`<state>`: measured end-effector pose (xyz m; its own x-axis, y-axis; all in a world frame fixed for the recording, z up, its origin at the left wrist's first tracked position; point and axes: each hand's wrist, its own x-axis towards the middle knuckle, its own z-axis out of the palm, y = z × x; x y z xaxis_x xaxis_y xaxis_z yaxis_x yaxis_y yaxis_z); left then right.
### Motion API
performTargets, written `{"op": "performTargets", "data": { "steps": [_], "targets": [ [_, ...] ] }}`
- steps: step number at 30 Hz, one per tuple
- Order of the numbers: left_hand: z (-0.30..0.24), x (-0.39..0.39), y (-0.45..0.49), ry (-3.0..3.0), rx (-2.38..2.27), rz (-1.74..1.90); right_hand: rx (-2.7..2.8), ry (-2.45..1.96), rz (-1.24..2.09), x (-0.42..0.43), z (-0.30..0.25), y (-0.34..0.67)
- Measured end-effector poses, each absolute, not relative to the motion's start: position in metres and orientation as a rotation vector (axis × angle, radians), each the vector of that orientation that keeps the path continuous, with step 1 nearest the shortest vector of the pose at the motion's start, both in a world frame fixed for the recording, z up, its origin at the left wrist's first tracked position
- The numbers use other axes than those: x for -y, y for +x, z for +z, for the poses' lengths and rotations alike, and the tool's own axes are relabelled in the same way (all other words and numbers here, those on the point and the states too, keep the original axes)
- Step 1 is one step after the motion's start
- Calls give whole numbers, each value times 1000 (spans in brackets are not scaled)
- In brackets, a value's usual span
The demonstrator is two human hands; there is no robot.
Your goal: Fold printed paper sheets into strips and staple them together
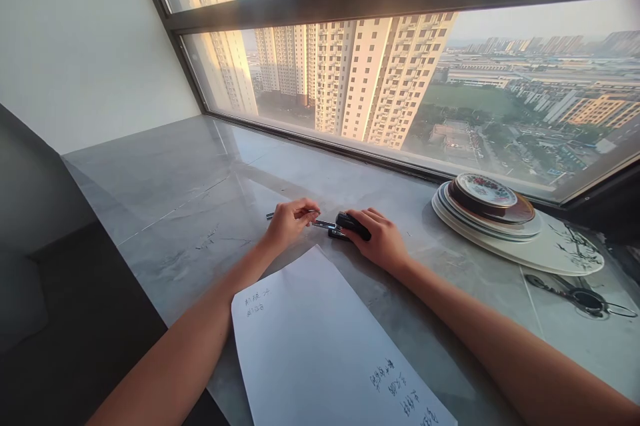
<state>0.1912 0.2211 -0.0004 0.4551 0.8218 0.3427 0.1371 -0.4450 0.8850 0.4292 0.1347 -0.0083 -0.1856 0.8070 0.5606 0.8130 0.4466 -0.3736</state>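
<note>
My right hand (380,236) is wrapped round a black stapler (354,226) lying on the grey marbled ledge. A thin metal piece (325,224) juts from the stapler's left end toward my left hand (290,221). The fingers of that hand are pinched together; whatever is between them is too small to make out. Past its far side pokes the end of a thin dark stick-like thing (270,216), the rest hidden behind the hand. Nearer to me, between my forearms, lies a white sheet of paper (310,339) with handwriting at its top left and lower right.
Stacked plates (487,213) of several sizes stand at the right by the window frame (320,139). In front of them lies a dark key-ring-like item (590,301) with a metal loop. The ledge (170,193) drops off at its left edge, and a white wall rises at the far left.
</note>
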Motion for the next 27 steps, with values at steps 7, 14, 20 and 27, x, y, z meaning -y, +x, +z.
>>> {"op": "performTargets", "data": {
  "steps": [7,14,20,27],
  "targets": [
    [6,-216,192,2006,-822,1048,1997,-1346,6,-133,-5,427],
    [11,-211,186,2158,-734,930,1998,-1317,6,-131,-3,426],
    [9,-209,186,2156,-833,896,2007,-1304,-10,-131,-4,427],
    [3,-214,188,2103,-832,812,2015,-1327,-8,-131,-3,427]
  ]
}}
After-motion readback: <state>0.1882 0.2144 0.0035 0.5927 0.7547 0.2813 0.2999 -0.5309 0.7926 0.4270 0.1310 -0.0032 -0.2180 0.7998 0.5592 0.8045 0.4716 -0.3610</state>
